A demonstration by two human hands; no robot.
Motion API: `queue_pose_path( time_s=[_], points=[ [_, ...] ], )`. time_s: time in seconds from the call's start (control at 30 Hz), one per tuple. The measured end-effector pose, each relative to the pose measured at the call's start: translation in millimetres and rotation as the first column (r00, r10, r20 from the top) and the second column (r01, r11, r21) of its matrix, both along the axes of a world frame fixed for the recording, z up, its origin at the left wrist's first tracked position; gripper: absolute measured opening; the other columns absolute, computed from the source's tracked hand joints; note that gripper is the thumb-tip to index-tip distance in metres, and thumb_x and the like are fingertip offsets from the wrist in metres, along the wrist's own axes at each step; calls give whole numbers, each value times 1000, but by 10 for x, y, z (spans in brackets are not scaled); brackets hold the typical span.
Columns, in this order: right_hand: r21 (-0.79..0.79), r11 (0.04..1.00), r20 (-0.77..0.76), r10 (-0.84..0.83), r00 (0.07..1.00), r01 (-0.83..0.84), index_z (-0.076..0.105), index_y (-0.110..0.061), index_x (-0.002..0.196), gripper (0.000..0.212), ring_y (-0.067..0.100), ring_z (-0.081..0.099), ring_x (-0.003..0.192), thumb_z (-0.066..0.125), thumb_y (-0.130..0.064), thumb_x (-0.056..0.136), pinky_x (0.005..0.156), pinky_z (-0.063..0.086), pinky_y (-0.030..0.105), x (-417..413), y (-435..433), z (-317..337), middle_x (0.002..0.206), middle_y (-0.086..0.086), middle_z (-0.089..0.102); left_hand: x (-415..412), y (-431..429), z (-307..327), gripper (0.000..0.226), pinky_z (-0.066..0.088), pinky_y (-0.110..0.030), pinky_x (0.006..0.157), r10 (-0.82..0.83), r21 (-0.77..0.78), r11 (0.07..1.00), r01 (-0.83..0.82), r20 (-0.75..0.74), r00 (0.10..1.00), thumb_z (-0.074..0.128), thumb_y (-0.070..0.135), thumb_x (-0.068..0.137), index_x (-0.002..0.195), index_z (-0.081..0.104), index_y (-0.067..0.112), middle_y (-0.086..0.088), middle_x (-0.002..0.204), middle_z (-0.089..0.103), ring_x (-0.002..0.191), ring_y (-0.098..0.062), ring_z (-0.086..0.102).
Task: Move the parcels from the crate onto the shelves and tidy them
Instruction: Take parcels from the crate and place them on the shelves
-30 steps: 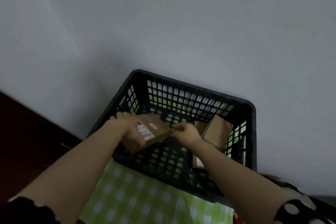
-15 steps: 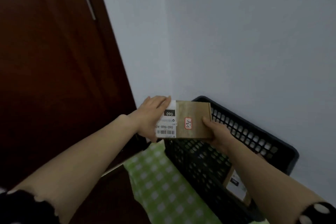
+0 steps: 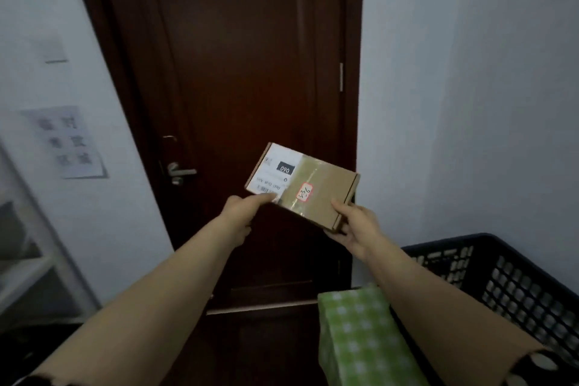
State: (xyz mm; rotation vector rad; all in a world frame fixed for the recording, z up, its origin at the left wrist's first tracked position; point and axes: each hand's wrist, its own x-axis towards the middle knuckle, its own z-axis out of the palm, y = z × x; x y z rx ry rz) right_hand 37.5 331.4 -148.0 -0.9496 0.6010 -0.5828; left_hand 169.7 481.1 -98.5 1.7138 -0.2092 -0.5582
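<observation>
Both arms were stretched forward from the lower corners of the view, bare along the forearms, and drew together toward mid-frame. The left hand (image 3: 241,213) pinched the near left edge of the parcel (image 3: 316,194), its thumb on top over the label and its other fingers hidden beneath. The right hand (image 3: 355,226) gripped the near right corner, thumb lying on the top edge, fingers curled under the end. The right arm came out of a dark, white-dotted sleeve (image 3: 539,367). The hands were apart, the right a little lower in the view.
</observation>
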Motion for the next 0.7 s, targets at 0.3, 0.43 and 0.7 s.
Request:
queue_pose_path(
  time_s=[0.3,0.43,0.7],
  points=[
    [41,953,130,293,947,-300,53,-16,123,40,25,64,97,63,-4,86,99,43,50,901,1262,199,108,6,67,256,1083,44,18,50,-41,88,-94,-270,959,86,-18,995,65,7,87,104,60,8,-8,96,68,91,-22,64],
    [-40,981,125,192,973,-189,29,-23,147,80,24,52,121,70,-5,81,111,31,45,1090,1362,318,134,6,52,441,1542,161,21,57,-30,69,-58,-246,967,75,73,996,64,-1,86,104,59,7,-6,93,67,81,-17,66],
    [-460,813,5,404,915,-357,59,-16,120,39,21,65,98,65,0,85,92,52,35,1391,1759,377,101,2,70,680,2116,218,39,56,-30,79,-51,-198,977,78,141,989,62,-9,85,119,57,9,-7,96,67,87,-19,65]
  ],
)
